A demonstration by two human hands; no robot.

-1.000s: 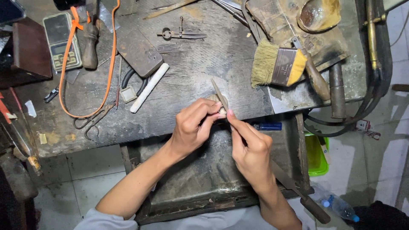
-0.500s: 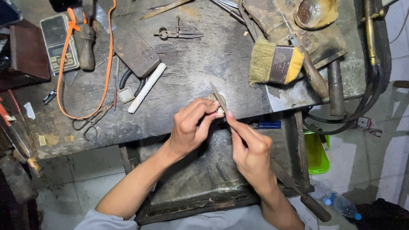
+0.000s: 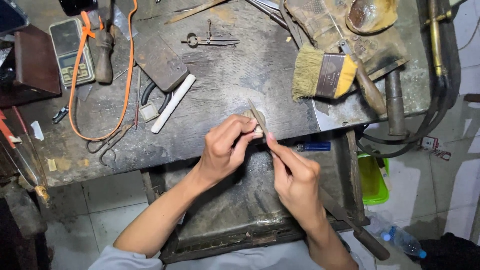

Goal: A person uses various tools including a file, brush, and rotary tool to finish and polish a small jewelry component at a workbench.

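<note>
Metal on metal here, so keep it slow: your right hand (image 3: 295, 175) has a thin needle file (image 3: 257, 116) pinched between thumb and forefinger, the blade angled up and away over the bench edge, and your left hand (image 3: 227, 147) is closed tight around a tiny pale workpiece (image 3: 258, 129) held right at its fingertips. That little piece sits against what looks like a worn wooden bench pin (image 3: 247, 116) at the front lip of the dark workbench (image 3: 225, 80), just above the open drawer tray (image 3: 240, 210). It's too small to tell exactly what it is, honestly. If I were you I'd keep the piece braced hard on the pin so it can't roll, push the file in one direction with light pressure, and lift on the way back instead of sawing. Keep your left fingertips clear of the file's teeth, since they're basically touching it. The yellow-handled brush (image 3: 320, 75) is near on the right for sweeping filings into the tray, and the blue lighter (image 3: 312, 146) sits just beside your right hand on the ledge. Dividers (image 3: 207, 40), the white stick (image 3: 172, 103) and the small pocket scale (image 3: 72, 50) are well apart on the far left side.
</note>
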